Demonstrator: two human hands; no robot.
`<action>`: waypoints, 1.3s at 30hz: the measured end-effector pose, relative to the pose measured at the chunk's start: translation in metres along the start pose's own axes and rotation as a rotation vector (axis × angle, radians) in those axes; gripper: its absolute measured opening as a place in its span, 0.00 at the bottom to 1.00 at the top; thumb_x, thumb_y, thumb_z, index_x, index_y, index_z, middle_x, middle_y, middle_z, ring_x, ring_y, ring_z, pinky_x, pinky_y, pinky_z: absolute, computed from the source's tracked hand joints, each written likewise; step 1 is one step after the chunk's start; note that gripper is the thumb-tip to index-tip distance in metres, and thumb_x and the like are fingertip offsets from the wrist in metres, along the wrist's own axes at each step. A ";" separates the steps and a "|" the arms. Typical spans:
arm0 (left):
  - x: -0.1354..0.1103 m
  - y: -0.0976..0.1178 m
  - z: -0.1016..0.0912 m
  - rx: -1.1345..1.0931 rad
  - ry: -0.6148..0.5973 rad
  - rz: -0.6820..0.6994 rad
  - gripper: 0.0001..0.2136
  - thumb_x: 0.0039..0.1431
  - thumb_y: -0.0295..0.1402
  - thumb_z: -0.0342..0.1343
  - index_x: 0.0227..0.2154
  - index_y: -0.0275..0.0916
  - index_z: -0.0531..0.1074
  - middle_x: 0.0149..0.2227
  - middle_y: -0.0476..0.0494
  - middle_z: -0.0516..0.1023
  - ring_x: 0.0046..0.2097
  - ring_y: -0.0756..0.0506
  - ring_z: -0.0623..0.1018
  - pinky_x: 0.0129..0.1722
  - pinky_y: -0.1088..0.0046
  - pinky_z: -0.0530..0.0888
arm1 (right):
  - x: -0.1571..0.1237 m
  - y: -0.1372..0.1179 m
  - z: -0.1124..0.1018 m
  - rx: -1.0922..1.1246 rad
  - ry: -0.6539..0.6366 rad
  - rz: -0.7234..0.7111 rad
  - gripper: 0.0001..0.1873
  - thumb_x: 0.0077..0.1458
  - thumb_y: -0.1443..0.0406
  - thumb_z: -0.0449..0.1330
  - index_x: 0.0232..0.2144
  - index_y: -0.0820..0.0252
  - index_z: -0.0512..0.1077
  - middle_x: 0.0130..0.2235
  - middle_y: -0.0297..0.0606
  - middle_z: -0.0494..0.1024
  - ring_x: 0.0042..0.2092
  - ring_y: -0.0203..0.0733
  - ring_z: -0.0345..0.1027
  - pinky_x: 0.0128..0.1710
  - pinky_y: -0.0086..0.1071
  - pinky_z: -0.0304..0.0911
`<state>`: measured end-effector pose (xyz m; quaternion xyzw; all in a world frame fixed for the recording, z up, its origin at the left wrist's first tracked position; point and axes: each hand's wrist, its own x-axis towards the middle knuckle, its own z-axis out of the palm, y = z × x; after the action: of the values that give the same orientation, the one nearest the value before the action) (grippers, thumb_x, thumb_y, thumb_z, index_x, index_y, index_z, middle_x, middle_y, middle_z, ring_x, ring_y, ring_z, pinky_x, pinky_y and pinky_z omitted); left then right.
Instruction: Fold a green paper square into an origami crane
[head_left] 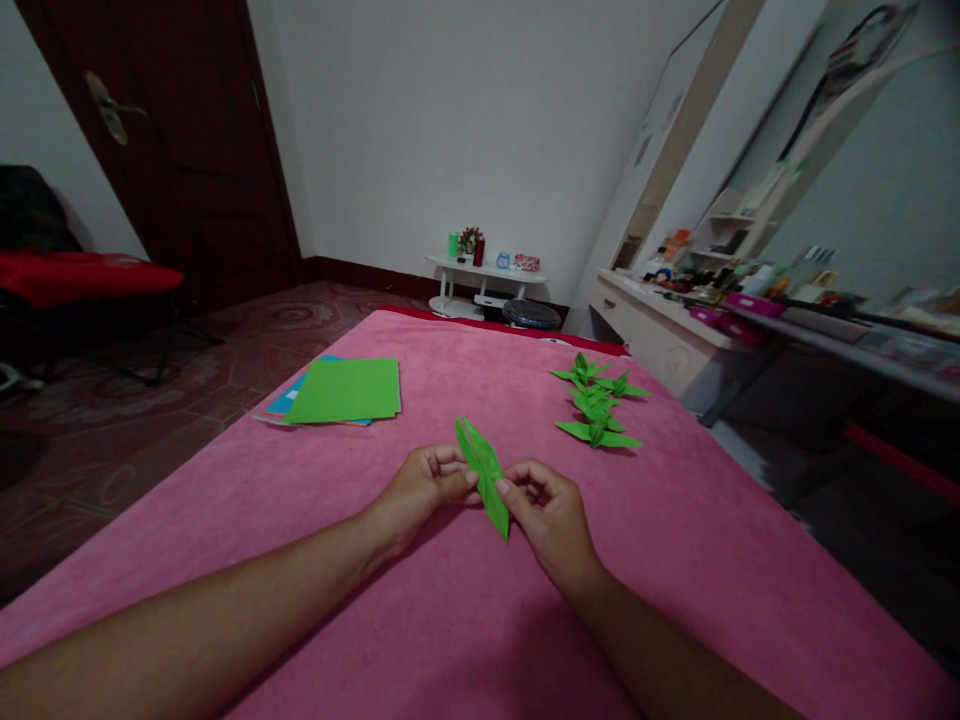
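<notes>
Between my two hands is a folded green origami paper [484, 465], long and narrow with pointed ends, its upper end split in two. My left hand [431, 482] pinches its left edge between thumb and fingers. From the other side, my right hand [551, 510] grips the paper near its middle, thumb on top and fingers curled. Several finished-looking green origami cranes [596, 432] lie in a cluster to the right, beyond my right hand. A stack of square paper sheets [349, 390], green on top with blue edges showing beneath, lies to the left.
A pink cloth [337, 600] covers the surface under my hands. Past its far edge stands a low white table [480, 268] with small items. On the right is a dressing table [660, 320] crowded with bottles and boxes. A red-covered chair [82, 278] stands at left near a dark door [172, 140].
</notes>
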<state>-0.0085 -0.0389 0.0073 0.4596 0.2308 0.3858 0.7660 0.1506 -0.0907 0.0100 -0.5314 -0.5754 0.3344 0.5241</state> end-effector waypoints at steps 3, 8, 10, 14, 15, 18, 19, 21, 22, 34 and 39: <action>-0.001 0.000 0.000 0.016 -0.047 -0.005 0.09 0.51 0.29 0.60 0.35 0.31 0.73 0.33 0.39 0.78 0.34 0.48 0.77 0.40 0.71 0.71 | 0.000 -0.003 -0.001 -0.065 0.029 -0.029 0.08 0.51 0.63 0.58 0.23 0.62 0.69 0.22 0.32 0.68 0.24 0.33 0.60 0.23 0.25 0.57; -0.001 0.001 0.001 0.070 -0.066 -0.027 0.09 0.50 0.30 0.61 0.35 0.32 0.73 0.33 0.41 0.78 0.34 0.48 0.77 0.38 0.71 0.71 | -0.001 -0.005 -0.003 -0.076 0.012 -0.039 0.08 0.51 0.65 0.57 0.22 0.61 0.69 0.22 0.32 0.68 0.24 0.33 0.61 0.24 0.25 0.58; -0.001 0.001 0.001 0.085 -0.059 -0.026 0.09 0.50 0.30 0.61 0.34 0.32 0.74 0.33 0.41 0.78 0.34 0.48 0.76 0.39 0.70 0.71 | -0.001 -0.005 -0.002 -0.087 0.005 -0.054 0.08 0.51 0.66 0.57 0.22 0.61 0.69 0.22 0.32 0.69 0.24 0.33 0.61 0.24 0.25 0.58; -0.001 -0.001 0.000 0.080 -0.055 0.013 0.08 0.50 0.31 0.61 0.33 0.33 0.75 0.33 0.41 0.78 0.34 0.48 0.77 0.40 0.68 0.72 | 0.000 -0.005 -0.001 -0.177 0.027 -0.133 0.07 0.50 0.68 0.57 0.21 0.61 0.69 0.22 0.32 0.69 0.23 0.33 0.62 0.23 0.26 0.57; -0.002 -0.001 0.000 0.079 -0.055 0.024 0.07 0.50 0.30 0.61 0.32 0.33 0.76 0.33 0.40 0.79 0.34 0.47 0.77 0.40 0.67 0.72 | 0.000 -0.005 -0.001 -0.208 0.037 -0.174 0.07 0.50 0.69 0.58 0.22 0.61 0.70 0.22 0.32 0.69 0.24 0.34 0.62 0.23 0.26 0.58; -0.003 0.002 0.002 0.112 -0.020 0.085 0.07 0.48 0.28 0.62 0.32 0.34 0.78 0.36 0.39 0.79 0.38 0.44 0.78 0.44 0.64 0.72 | 0.000 -0.005 -0.006 -0.266 0.069 -0.386 0.04 0.50 0.71 0.59 0.26 0.60 0.72 0.28 0.35 0.73 0.29 0.36 0.66 0.28 0.28 0.61; -0.004 0.004 0.002 0.133 -0.002 0.125 0.07 0.46 0.27 0.64 0.31 0.35 0.78 0.39 0.38 0.79 0.41 0.43 0.77 0.46 0.63 0.71 | 0.000 -0.005 -0.008 -0.286 0.074 -0.476 0.05 0.50 0.72 0.59 0.28 0.59 0.73 0.29 0.36 0.73 0.31 0.37 0.67 0.30 0.29 0.62; -0.005 0.008 0.004 0.175 -0.001 0.219 0.07 0.43 0.25 0.65 0.28 0.37 0.79 0.46 0.39 0.76 0.45 0.40 0.76 0.48 0.62 0.71 | 0.001 -0.006 -0.014 -0.358 0.078 -0.656 0.08 0.49 0.74 0.60 0.31 0.57 0.74 0.32 0.36 0.75 0.34 0.38 0.68 0.34 0.32 0.62; -0.006 0.009 0.005 0.209 -0.006 0.269 0.07 0.42 0.25 0.65 0.28 0.38 0.79 0.48 0.39 0.75 0.47 0.39 0.75 0.48 0.62 0.71 | 0.001 -0.007 -0.018 -0.410 0.078 -0.736 0.10 0.48 0.74 0.61 0.32 0.55 0.74 0.32 0.36 0.75 0.35 0.38 0.67 0.35 0.33 0.62; -0.018 0.024 0.013 0.593 -0.029 0.514 0.15 0.48 0.27 0.61 0.42 0.41 0.76 0.47 0.39 0.76 0.49 0.41 0.74 0.50 0.65 0.69 | -0.004 -0.016 -0.033 -0.654 0.106 -0.923 0.16 0.48 0.73 0.61 0.35 0.45 0.75 0.36 0.31 0.79 0.39 0.42 0.68 0.43 0.42 0.58; -0.015 0.018 0.012 0.515 0.030 0.384 0.17 0.45 0.29 0.64 0.41 0.38 0.76 0.42 0.39 0.78 0.43 0.42 0.77 0.44 0.66 0.72 | -0.003 -0.011 -0.022 -0.361 0.098 -0.640 0.05 0.48 0.70 0.62 0.27 0.53 0.75 0.30 0.35 0.77 0.33 0.41 0.69 0.37 0.38 0.61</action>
<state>-0.0157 -0.0516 0.0290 0.6678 0.2413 0.4588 0.5341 0.1687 -0.1001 0.0244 -0.4238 -0.7365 0.0210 0.5269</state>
